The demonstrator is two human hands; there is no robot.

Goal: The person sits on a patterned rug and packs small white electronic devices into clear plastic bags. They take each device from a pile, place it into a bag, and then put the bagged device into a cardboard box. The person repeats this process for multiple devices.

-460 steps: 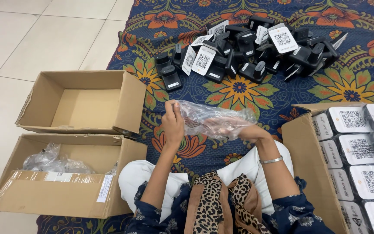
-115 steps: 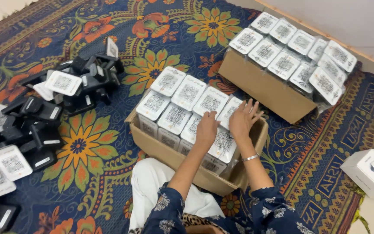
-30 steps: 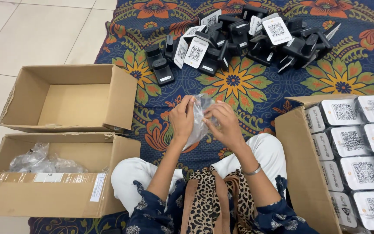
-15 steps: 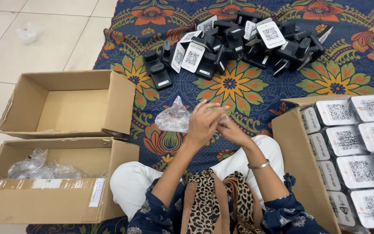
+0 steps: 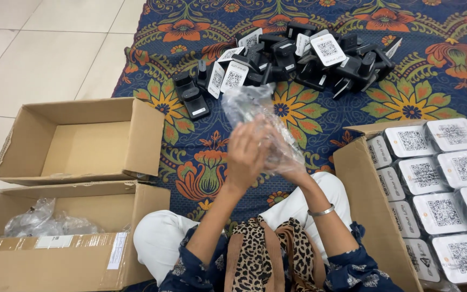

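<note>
Far left: 2 open cardboard boxes are sitting on the tiled floor. The upper box is showing a bare bottom. The lower box is holding crumpled clear plastic bags in its left part.

Centre: you are sitting on the patterned rug, with both hands raised above your lap. Your left hand is showing its back to the camera, fingers curled and closing on the clear plastic bag. The bag is rising from between your hands and reaching up toward the pile on the rug. Your right hand is lying just beside the left, mostly wrapped in the same plastic, gripping the bag's lower right part; you cannot tell exactly how far its fingers are curling. A silver bangle is sitting on your right wrist.

Top centre: a pile of black stands with white code cards is lying on the rug, well apart from your hands. 1 black stand is lying apart at the pile's left edge.

Right: an open carton is standing beside your right knee, filled with rows of white code plates in clear wrap.
</note>
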